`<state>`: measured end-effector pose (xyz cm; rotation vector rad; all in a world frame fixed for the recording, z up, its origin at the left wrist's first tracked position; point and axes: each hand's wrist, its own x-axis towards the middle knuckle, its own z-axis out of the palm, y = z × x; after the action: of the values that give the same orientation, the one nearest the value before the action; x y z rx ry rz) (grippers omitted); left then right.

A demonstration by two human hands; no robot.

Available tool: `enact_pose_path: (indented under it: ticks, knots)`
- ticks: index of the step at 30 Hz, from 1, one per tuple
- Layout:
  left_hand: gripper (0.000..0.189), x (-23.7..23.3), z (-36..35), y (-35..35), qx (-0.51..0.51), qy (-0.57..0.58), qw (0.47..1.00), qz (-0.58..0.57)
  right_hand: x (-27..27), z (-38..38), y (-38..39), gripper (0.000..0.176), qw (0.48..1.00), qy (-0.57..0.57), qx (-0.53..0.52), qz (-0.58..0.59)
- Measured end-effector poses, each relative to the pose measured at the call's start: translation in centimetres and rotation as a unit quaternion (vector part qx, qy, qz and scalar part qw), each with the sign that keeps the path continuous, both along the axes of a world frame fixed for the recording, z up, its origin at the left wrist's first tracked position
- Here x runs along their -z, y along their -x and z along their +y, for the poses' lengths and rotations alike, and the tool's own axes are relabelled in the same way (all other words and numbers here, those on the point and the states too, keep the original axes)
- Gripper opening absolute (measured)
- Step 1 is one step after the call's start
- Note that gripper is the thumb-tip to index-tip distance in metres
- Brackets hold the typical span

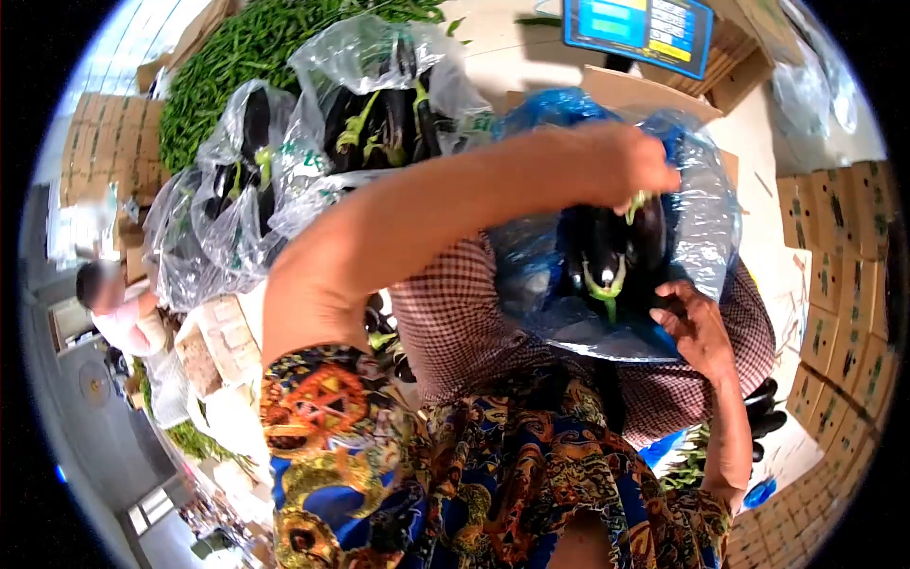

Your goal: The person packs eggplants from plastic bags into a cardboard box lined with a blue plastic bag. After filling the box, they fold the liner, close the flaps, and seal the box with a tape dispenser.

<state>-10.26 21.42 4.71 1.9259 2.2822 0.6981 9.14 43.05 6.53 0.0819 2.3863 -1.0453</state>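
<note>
My left hand (633, 166) reaches across from the left with its fingers closed at the green stem of an eggplant (648, 242). That eggplant lies with several other dark eggplants in a box lined with a blue plastic bag (531, 251). My right hand (697, 327) is at the near right side of the bag, fingers bent and apart, holding nothing. Close to it, an eggplant (604, 270) points its green stem toward me. The palm side of my left hand is hidden.
Clear bags of eggplants (384, 128) stand to the left, beside a heap of green peppers (223, 95). A blue scale display (637, 33) is behind the box. Stacked cartons (839, 275) line the right. Another person (123, 308) is far left.
</note>
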Motion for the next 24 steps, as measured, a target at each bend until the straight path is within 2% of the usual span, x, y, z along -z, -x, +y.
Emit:
enact_pose_path:
  ticks: [1, 2, 4, 5, 6, 9, 10, 11, 12, 13, 14, 17, 20, 22, 24]
  knots:
    - [0.039, -1.0, -2.3, 0.9, -0.027, 0.0, 0.999, -0.042, 0.3, 0.2, 0.0, 0.029, 0.999, 0.003, -0.029, 0.028]
    - [0.034, -4.2, -5.8, 0.7, -0.131, 0.044, 0.984, -0.115, 0.5, 0.3, 0.1, 0.029, 0.999, 0.01, -0.033, 0.013]
    - [0.036, -9.0, -13.5, -0.2, -0.26, 0.042, 0.94, -0.218, 0.2, 0.0, 0.6, 0.028, 0.999, 0.021, -0.041, 0.009]
    - [0.036, -9.5, -17.4, -1.3, -0.336, 0.024, 0.917, -0.212, 0.3, -0.2, 0.8, 0.028, 0.999, 0.024, -0.045, 0.011]
    - [0.031, -12.4, -19.9, -3.0, -0.388, 0.109, 0.9, -0.165, 0.0, -0.8, 1.4, 0.027, 0.997, 0.014, -0.068, 0.028]
    - [0.03, -11.7, -28.4, -8.5, -0.494, 0.112, 0.842, -0.186, -1.3, -2.9, 3.4, 0.023, 0.997, 0.037, -0.059, 0.027]
    - [0.03, -10.4, -31.1, -10.5, -0.53, 0.093, 0.798, -0.272, -2.0, -3.9, 4.2, 0.021, 0.998, 0.037, -0.052, 0.03]
    - [0.029, -8.9, -33.0, -12.7, -0.538, 0.067, 0.796, -0.271, -2.0, -4.6, 5.1, 0.019, 0.996, 0.044, -0.055, 0.057]
    - [0.025, -6.9, -35.3, -14.8, -0.516, 0.013, 0.792, -0.326, -2.0, -5.3, 5.9, 0.018, 0.994, 0.05, -0.058, 0.082]
    - [0.027, -6.4, -35.3, -16.6, -0.56, 0.034, 0.753, -0.344, -2.2, -6.4, 6.9, 0.017, 0.987, 0.045, -0.087, 0.131]
    - [0.024, -5.7, -35.2, -17.7, -0.547, 0.075, 0.788, -0.273, -2.5, -7.6, 8.0, 0.018, 0.984, 0.045, -0.101, 0.142]
    - [0.027, 0.9, -36.8, -21.2, -0.56, 0.15, 0.777, -0.244, -2.6, -11.8, 11.6, 0.025, 0.959, 0.042, -0.198, 0.198]
    - [0.037, 6.8, -34.3, -23.1, -0.52, 0.261, 0.805, -0.115, -0.5, -16.9, 14.3, 0.041, 0.891, -0.011, -0.308, 0.333]
    - [0.041, 11.1, -32.8, -24.1, -0.528, 0.283, 0.774, -0.205, 2.2, -20.5, 15.9, 0.05, 0.868, -0.011, -0.343, 0.359]
    - [0.038, 15.3, -31.5, -25.1, -0.508, 0.301, 0.778, -0.216, 5.9, -23.6, 16.7, 0.047, 0.813, -0.022, -0.378, 0.442]
